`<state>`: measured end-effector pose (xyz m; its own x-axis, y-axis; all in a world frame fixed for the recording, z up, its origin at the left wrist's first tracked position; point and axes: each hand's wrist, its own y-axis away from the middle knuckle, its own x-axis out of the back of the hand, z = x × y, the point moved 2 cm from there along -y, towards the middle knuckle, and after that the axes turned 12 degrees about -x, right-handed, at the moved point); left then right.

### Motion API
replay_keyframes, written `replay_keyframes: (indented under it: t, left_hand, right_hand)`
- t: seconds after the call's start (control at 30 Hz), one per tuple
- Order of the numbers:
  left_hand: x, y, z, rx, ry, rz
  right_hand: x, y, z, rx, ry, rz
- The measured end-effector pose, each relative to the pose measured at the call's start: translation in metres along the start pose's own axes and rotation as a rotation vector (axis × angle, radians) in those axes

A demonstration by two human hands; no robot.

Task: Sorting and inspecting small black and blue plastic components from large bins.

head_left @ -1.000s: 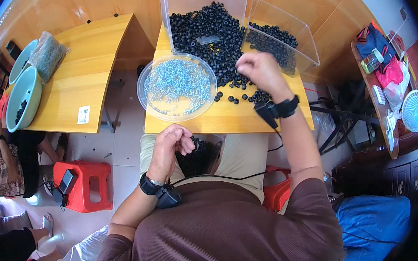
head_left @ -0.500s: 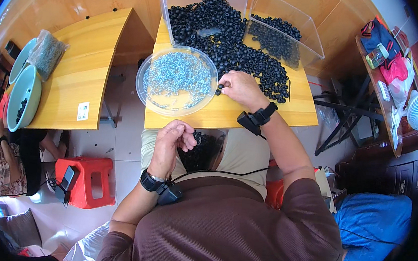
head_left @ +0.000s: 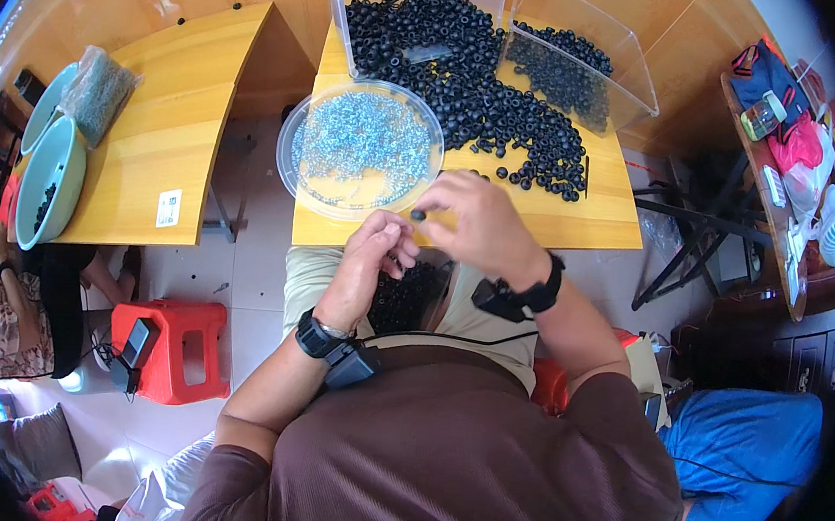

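We see the right hand (head_left: 481,222) pinching 1 round black bead (head_left: 418,215), presumably for fine control, just beside the half-curled left hand (head_left: 368,268) (whether that grips anything, we cannot tell).

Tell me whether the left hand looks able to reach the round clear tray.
Probably yes: the left hand is close to the round clear tray, with nothing visibly in between.
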<state>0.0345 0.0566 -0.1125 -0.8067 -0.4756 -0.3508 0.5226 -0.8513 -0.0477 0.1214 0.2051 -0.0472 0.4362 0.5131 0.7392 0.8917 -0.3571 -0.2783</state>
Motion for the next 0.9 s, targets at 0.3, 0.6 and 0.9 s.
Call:
replay_keyframes:
  t: [0.3,0.6,0.9]
  left_hand:
    - [-0.007,0.005,0.003,-0.061,0.122,0.029]
    - [0.0,0.01,0.005,-0.088,0.152,-0.032]
    - [0.008,0.015,0.0,-0.059,0.153,-0.032]
  right_hand:
    - [-0.014,0.016,-0.019,-0.14,-0.282,-0.064]
    - [-0.017,0.016,-0.022,0.066,-0.21,0.066]
    - [-0.031,0.019,-0.023,0.056,-0.229,0.032]
